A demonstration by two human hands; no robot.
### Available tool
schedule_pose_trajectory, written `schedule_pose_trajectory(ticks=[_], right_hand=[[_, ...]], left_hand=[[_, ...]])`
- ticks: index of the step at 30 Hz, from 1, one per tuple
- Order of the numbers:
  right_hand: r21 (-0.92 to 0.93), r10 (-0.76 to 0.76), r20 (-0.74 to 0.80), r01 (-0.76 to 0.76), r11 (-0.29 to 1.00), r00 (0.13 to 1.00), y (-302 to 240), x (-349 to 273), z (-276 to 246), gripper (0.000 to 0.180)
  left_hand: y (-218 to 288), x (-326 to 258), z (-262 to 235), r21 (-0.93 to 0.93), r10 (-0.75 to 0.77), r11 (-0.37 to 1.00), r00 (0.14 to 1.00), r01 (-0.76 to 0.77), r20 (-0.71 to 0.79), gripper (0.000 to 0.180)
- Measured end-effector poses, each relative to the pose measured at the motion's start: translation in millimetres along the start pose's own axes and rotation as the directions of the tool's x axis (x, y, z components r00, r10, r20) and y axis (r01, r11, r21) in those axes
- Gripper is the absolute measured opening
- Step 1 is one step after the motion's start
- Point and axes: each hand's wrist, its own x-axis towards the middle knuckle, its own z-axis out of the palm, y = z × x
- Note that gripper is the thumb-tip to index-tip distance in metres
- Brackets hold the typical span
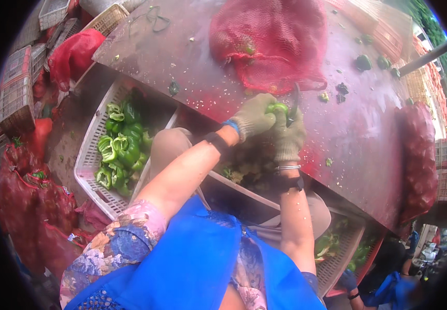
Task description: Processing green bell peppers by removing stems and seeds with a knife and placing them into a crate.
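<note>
Both hands wear greenish knit gloves and meet over the near edge of the table. My left hand (254, 118) is closed on a green bell pepper (278, 107), most of which its fingers and the other glove hide. Against the pepper's right side, my right hand (289, 135) grips a small knife (296, 98) with its dark blade pointing up and away. Just beyond the hands lies a red mesh sack (270, 39), its opening toward me, with a little green showing through the net. Cut green peppers (122, 142) fill part of a white plastic crate (86, 155) to my left.
The reddish metal table (352, 155) carries seeds and pepper scraps (363, 63). Below my hands, a container holds trimmings (234, 175). Full red sacks (37, 212) stand at left, another sack (417, 160) at right. A co-worker's gloved hand (347, 280) shows lower right near crates.
</note>
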Motion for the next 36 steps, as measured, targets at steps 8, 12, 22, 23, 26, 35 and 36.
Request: schedule_pose_trajectory(ticks=[8, 12, 22, 23, 26, 35, 36], right_hand=[[0.182, 0.039, -0.099, -0.02, 0.983, 0.994, 12.6, 32.3, 25.2, 0.055], [0.059, 0.069, -0.033, -0.067, 0.996, 0.997, 8.5, 39.8, 26.8, 0.056], [-0.009, 0.131, 0.03, -0.131, 0.991, 0.991, 5.3, 34.9, 14.9, 0.057], [0.032, 0.096, 0.01, -0.097, 0.995, 0.995, 3.1, 37.2, 16.1, 0.058], [0.02, 0.052, -0.051, -0.051, 0.999, 0.997, 6.6, 55.1, 35.0, 0.057], [0.51, 0.348, 0.005, -0.301, 0.805, 0.938, 60.8, 76.8, 20.4, 0.032], [0.507, 0.345, 0.009, -0.302, 0.807, 0.938, 54.6, 70.2, 13.2, 0.032]], left_hand=[[1.7, 14.6, 8.7, 0.039, -0.053, 0.998, 0.991, 0.058, -0.126, 0.029], [-5.7, 9.9, 7.5, 0.0, -0.031, 0.999, 0.975, 0.032, -0.221, 0.029], [-6.5, 9.0, 11.2, 0.205, 0.003, 0.979, 0.99, 0.026, -0.144, 0.028], [-0.9, 9.8, 7.4, 0.199, -0.015, 0.979, 0.991, 0.042, -0.132, 0.028], [5.8, -4.8, 15.5, 0.108, -0.05, 0.992, 0.989, 0.065, -0.137, 0.026], [-16.4, -45.3, 30.9, 0.169, 0.398, 0.917, 0.84, -0.36, -0.368, 0.026], [-17.7, -46.8, 29.6, 0.137, 0.362, 0.931, 0.815, -0.338, -0.451, 0.028]])
